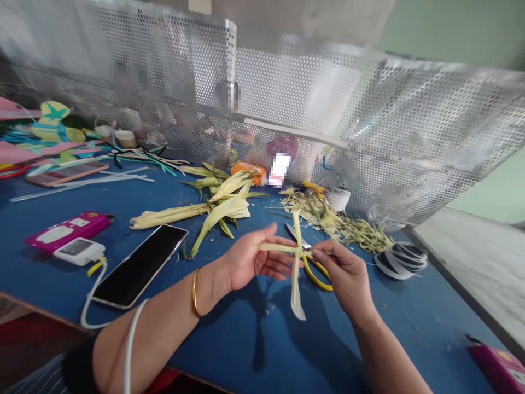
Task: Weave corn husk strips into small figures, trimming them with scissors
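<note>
Pale corn husk strips [296,279], joined in a cross shape, hang over the blue table. My right hand [346,273] pinches the cross at its right end between thumb and fingers. Behind its left arm, my left hand [256,254] is open, palm turned up and fingers stretched out. The husk lies across or just in front of those fingers; whether it rests on them is hard to tell. Under the husk lie scissors with yellow handles [318,275], partly hidden by the husk and my right hand. A pile of corn husks [223,205] is farther back.
Husk scraps [340,219] and a striped ribbon roll [401,260] lie to the right. A black-screened phone [141,265], a white device [80,250] and a purple pack [69,230] are at left. A white cable [132,345] crosses my left forearm. Perforated metal panels [287,82] stand behind.
</note>
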A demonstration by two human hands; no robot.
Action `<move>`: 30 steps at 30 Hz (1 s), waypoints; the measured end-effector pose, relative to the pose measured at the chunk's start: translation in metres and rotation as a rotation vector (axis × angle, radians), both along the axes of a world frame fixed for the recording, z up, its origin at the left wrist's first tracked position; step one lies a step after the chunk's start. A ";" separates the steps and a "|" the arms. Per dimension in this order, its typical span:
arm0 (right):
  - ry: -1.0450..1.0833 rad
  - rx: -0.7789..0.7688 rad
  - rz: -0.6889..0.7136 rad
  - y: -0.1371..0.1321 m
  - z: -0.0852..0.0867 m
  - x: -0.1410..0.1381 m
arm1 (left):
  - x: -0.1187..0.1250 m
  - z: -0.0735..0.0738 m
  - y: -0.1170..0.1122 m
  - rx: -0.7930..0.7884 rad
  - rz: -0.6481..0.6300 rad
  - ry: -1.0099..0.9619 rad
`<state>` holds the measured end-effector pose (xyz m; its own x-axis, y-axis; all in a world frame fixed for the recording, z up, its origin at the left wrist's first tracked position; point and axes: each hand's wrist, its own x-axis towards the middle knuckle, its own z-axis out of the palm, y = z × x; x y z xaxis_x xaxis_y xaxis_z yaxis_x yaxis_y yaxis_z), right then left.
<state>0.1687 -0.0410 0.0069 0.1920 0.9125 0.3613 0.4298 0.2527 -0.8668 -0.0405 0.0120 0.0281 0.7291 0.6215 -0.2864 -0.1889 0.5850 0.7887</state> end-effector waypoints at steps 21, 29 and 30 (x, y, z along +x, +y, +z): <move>-0.276 0.159 0.119 -0.003 -0.003 -0.008 | 0.012 -0.006 -0.017 0.319 0.022 0.302; -0.264 0.064 0.034 -0.003 -0.001 -0.013 | 0.012 -0.006 -0.015 0.263 0.056 0.334; -0.274 0.056 0.009 -0.003 -0.002 -0.015 | 0.013 -0.006 -0.015 0.273 0.058 0.345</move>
